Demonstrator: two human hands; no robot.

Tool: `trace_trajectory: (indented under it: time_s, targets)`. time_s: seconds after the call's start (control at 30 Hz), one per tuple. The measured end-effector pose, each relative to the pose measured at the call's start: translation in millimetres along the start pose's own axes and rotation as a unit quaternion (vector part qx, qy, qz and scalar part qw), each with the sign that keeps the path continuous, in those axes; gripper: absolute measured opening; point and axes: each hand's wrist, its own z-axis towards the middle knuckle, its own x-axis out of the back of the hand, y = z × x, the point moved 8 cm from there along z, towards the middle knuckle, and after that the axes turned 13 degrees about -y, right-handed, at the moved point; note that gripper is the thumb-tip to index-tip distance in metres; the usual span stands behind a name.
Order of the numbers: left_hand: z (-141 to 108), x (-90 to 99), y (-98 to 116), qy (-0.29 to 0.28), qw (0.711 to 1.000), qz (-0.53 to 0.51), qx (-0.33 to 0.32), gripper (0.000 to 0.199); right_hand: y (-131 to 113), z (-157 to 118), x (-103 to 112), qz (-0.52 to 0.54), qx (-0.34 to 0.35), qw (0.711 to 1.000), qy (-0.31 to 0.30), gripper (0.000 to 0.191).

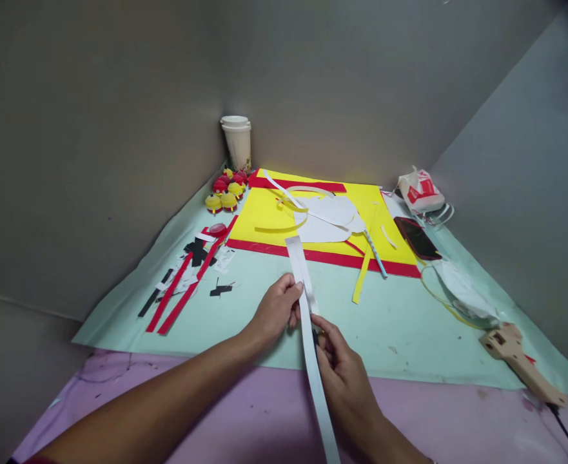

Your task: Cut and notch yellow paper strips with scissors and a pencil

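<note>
Between thumb and fingers, my left hand (280, 301) grips a long white paper strip (305, 316). The strip's far end points toward the yellow board, and its near end runs down past the bottom edge of the view. A lengthwise split shows near the far end, with a narrower piece branching to the right. My right hand (339, 361) is closed just below on the right, beside the strip. A black-handled tool (315, 337), which looks like scissors, shows between its fingers; most of it is hidden.
A yellow board (269, 212) with red borders bears white paper cutouts (332, 216) and curled strips. Red strips (182, 303) and black scraps lie left, near red-and-yellow balls (229, 201) and a cup (238, 142). On the right are a phone (416, 237) and a glue gun (520, 361).
</note>
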Motion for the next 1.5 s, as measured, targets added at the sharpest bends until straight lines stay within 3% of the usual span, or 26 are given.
trace_trajectory:
  time_s: [0.47, 0.7, 1.5]
  targets:
    - [2, 1.5, -4, -0.006, 1.0, -0.002, 0.003, 0.025, 2, 1, 2, -0.022, 0.012, 1.0, -0.006, 0.043]
    - [4, 11.6, 1, 0.03, 0.999, 0.005, -0.017, 0.027, 6, -2, -3, -0.015, 0.013, 1.0, -0.024, 0.043]
    - [3, 7.5, 1, 0.022, 1.0, 0.004, -0.018, 0.025, -4, 1, 4, -0.066, 0.02, 0.998, -0.003, 0.045]
